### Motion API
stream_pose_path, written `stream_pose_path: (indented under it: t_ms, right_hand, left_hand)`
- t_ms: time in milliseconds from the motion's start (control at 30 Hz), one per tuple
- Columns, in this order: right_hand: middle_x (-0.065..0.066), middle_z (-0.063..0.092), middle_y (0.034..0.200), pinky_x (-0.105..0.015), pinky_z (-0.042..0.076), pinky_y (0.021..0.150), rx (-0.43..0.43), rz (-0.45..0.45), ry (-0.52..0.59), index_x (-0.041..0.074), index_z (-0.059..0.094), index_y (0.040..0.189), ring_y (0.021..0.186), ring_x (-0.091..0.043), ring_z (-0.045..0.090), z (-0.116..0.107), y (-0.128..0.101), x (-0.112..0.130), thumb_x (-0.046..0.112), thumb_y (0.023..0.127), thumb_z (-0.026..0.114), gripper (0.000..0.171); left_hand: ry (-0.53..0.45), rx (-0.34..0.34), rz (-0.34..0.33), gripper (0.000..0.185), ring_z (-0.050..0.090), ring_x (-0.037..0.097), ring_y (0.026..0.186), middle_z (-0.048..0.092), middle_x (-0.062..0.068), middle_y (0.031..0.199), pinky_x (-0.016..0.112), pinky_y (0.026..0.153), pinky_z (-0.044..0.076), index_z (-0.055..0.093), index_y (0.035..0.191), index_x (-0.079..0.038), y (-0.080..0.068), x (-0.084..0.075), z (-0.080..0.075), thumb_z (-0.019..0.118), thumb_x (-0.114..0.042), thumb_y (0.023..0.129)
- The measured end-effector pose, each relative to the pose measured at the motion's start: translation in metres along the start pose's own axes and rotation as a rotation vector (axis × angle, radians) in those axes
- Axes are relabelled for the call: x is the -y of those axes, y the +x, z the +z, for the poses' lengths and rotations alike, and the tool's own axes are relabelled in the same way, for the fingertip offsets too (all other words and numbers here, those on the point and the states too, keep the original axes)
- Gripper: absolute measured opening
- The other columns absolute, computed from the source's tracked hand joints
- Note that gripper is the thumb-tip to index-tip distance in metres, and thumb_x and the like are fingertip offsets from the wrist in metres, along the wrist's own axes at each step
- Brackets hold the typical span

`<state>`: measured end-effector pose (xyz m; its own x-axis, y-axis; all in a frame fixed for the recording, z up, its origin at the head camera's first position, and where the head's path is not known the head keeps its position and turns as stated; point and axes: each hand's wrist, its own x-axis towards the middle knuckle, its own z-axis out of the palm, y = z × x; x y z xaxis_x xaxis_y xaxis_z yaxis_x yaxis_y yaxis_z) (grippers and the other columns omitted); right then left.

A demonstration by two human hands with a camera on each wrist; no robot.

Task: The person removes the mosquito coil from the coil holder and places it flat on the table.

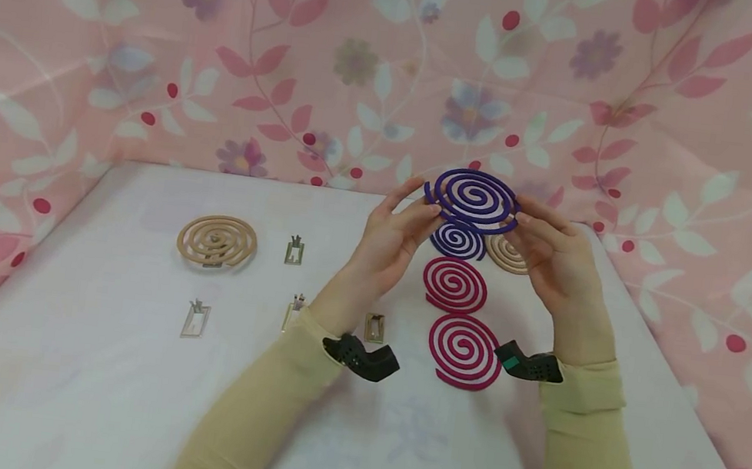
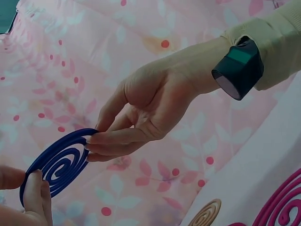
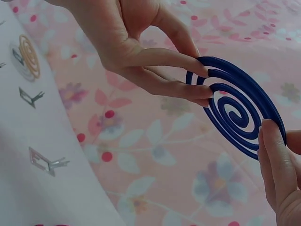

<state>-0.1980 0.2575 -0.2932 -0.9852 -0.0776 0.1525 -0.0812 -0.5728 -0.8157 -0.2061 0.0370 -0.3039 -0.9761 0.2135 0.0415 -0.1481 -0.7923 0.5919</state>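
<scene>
Left hand [image 1: 392, 240] and right hand [image 1: 564, 264], in the head view, pinch opposite edges of a dark blue flat spiral coil [image 1: 474, 194], raised above the white cloth-covered table [image 1: 87, 387]. On the table lie a second dark blue coil [image 1: 457, 238], two crimson spiral coils [image 1: 455, 284] and a tan coil [image 1: 508, 253] partly hidden by the right hand. At left, another tan coil [image 1: 216, 239] sits raised near small pronged metal stands [image 1: 195, 318]. From the left wrist, both hands' fingertips grip the raised coil's rim. From the right wrist, it spans between them before pink floral fabric [image 3: 155, 193].
</scene>
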Motion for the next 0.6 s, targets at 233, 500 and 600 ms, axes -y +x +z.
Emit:
stream_pose_path:
  t_ms: [233, 500, 600]
  right_hand:
    - [-0.014, 0.064, 0.108, -0.029, 0.053, 0.085, -0.026, -0.026, 0.012, -0.008, 0.062, 0.116, 0.087, -0.022, 0.066, -0.014, 0.002, 0.012, -0.008, 0.088, 0.055, 0.029]
    - [-0.02, 0.065, 0.11, -0.035, 0.051, 0.088, 0.043, -0.072, 0.126, -0.012, 0.06, 0.115, 0.091, -0.028, 0.068, -0.033, 0.002, 0.025, -0.014, 0.09, 0.047, 0.029]
    - [-0.022, 0.065, 0.111, -0.037, 0.051, 0.087, 0.042, -0.071, 0.173, -0.014, 0.059, 0.114, 0.09, -0.03, 0.068, -0.041, 0.001, 0.03, -0.015, 0.09, 0.045, 0.028]
  left_hand:
    - [-0.024, -0.033, -0.004, 0.04, 0.066, 0.014, 0.087, 0.06, 0.012, 0.115, 0.026, 0.084, 0.053, 0.053, 0.122, -0.007, 0.014, 0.018, 0.012, 0.054, 0.013, 0.087]
    - [-0.076, -0.023, -0.006, 0.043, 0.066, 0.015, 0.085, 0.061, 0.015, 0.111, 0.026, 0.081, 0.053, 0.052, 0.125, -0.002, 0.028, 0.042, 0.025, 0.053, 0.015, 0.085]
    - [-0.076, -0.019, -0.001, 0.043, 0.066, 0.014, 0.084, 0.062, 0.014, 0.109, 0.026, 0.081, 0.053, 0.053, 0.124, -0.004, 0.03, 0.051, 0.03, 0.055, 0.014, 0.085]
